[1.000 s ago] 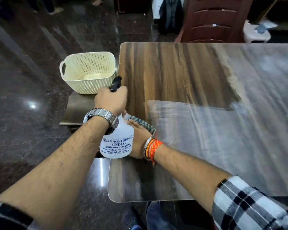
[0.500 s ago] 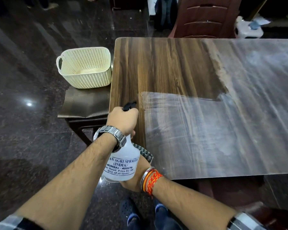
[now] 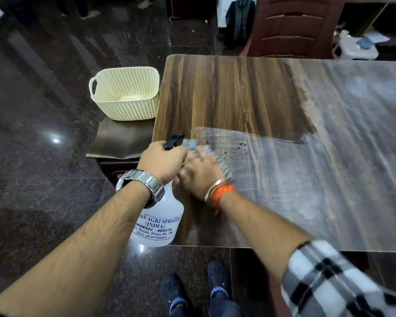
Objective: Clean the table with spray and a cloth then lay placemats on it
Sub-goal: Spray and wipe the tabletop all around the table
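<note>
My left hand (image 3: 162, 161) grips the neck and black trigger of a translucent white spray bottle (image 3: 157, 225), held upright over the table's near left corner. My right hand (image 3: 201, 175), blurred by motion, holds a grey checked cloth (image 3: 191, 145) down on the wooden table (image 3: 226, 94), right beside the bottle's nozzle. Dark spray droplets (image 3: 231, 154) dot the tabletop just past the cloth. How my right fingers lie on the cloth is smeared. No placemats are in view.
A cream perforated basket (image 3: 126, 94) stands on a dark stool (image 3: 121, 140) against the table's left edge. A brown chair (image 3: 295, 26) and a backpack (image 3: 240, 19) sit beyond the far edge. My feet are on the dark polished floor below.
My right hand moved with the cloth from beside the bottle up onto the tabletop. Droplets have appeared on the wood. The left hand and bottle stayed at the near left corner.
</note>
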`<state>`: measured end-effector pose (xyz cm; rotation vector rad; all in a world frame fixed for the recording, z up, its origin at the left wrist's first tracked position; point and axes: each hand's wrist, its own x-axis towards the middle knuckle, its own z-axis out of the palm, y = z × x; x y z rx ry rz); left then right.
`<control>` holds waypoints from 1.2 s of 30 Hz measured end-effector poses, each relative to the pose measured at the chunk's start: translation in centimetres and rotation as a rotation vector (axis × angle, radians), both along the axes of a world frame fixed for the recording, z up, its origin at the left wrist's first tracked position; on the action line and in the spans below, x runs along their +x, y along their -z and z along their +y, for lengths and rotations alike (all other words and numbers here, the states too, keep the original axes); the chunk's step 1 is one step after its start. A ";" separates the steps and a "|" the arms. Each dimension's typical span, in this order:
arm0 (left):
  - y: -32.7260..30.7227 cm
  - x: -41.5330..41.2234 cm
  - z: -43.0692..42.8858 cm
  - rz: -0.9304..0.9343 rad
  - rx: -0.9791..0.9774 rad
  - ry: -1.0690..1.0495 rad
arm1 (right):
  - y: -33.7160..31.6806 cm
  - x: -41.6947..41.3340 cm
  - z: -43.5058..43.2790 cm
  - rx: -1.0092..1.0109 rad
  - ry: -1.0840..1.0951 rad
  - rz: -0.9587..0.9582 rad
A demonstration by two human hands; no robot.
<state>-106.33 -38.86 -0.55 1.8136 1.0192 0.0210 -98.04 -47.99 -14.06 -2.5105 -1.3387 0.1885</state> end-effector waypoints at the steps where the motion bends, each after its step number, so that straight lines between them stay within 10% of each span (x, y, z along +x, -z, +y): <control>1: 0.2 -0.3 -0.1 -0.009 -0.010 -0.006 | 0.2 3.6 -0.4 -0.019 0.110 -0.026; 9: 1.0 -1.6 -1.0 0.041 0.032 -0.020 | 1.0 16.1 -12.8 -0.104 1.163 0.107; 21: -1.5 2.2 -3.4 -0.123 0.003 -0.063 | -4.0 1.1 3.2 -0.188 -0.196 0.046; 31: -0.1 2.9 -6.8 -0.028 -0.110 -0.021 | 2.1 14.7 -22.0 -0.159 0.899 -0.013; 36: -0.1 1.4 -7.6 -0.073 -0.079 -0.020 | 1.6 10.7 -17.5 -0.112 0.924 0.018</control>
